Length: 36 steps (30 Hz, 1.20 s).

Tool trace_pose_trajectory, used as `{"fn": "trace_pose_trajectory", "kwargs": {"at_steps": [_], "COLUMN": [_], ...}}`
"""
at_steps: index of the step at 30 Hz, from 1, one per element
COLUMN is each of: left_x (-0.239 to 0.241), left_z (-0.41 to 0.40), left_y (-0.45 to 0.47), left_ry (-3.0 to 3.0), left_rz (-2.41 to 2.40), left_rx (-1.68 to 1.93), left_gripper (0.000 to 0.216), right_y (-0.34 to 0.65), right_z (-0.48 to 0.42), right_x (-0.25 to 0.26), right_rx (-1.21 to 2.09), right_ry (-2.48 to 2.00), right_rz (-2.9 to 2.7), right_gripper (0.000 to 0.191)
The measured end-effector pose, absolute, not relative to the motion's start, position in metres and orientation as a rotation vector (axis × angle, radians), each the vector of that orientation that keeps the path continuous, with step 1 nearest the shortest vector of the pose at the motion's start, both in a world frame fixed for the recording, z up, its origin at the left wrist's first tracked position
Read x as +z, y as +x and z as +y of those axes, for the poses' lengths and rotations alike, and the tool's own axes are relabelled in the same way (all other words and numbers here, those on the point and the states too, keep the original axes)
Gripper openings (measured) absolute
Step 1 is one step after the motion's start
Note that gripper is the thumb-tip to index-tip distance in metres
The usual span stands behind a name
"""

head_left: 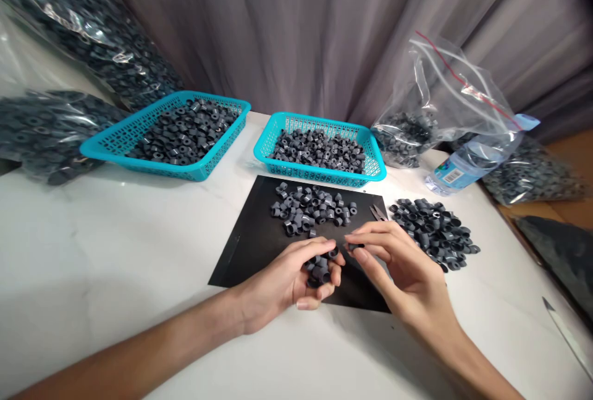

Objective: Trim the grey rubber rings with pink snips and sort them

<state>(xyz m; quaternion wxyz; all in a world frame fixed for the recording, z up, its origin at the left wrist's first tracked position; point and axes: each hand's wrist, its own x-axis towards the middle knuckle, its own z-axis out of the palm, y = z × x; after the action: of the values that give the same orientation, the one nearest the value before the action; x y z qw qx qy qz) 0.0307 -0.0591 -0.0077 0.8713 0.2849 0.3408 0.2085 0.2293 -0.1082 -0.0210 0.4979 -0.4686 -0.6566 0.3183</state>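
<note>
My left hand (296,276) is curled over the near edge of a black mat (241,245), cupping several small grey rubber rings (319,267) in its palm. My right hand (393,258) sits just to its right, thumb and fingers pinching one grey ring (354,245). The two hands nearly touch at the fingertips. Behind them on the mat lies a loose pile of the same rings (312,207). A second pile (433,233) lies on the white table right of the mat.
Two turquoise baskets (115,147) (375,168) of grey rings stand behind the mat. Plastic bags of rings lie at the far left (41,134) and right (417,122). A water bottle (463,168), small snips (378,213) and a blade (567,335) are on the right.
</note>
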Motion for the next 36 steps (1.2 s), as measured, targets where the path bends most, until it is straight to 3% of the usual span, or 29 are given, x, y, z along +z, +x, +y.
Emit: {"fn": "trace_pose_trajectory", "kwargs": {"at_steps": [13, 21, 36], "left_x": [-0.0057, -0.0034, -0.0080], "left_z": [-0.0593, -0.0593, -0.0554], "left_y": [0.0318, 0.0330, 0.0298], "left_ry": [0.667, 0.844, 0.792], "left_rz": [0.648, 0.729, 0.658], "left_rx": [0.466, 0.496, 0.499], "left_gripper": [0.018, 0.029, 0.024], "right_y": [0.2324, 0.2301, 0.2350], "right_z": [-0.1077, -0.1077, -0.1071], "right_x": [-0.0166, -0.0182, -0.0151], "right_rx": [0.772, 0.629, 0.500], "right_ry": [-1.209, -1.167, -1.208], "right_rz": [-1.646, -1.736, -1.510], "right_gripper": [0.016, 0.021, 0.015]}}
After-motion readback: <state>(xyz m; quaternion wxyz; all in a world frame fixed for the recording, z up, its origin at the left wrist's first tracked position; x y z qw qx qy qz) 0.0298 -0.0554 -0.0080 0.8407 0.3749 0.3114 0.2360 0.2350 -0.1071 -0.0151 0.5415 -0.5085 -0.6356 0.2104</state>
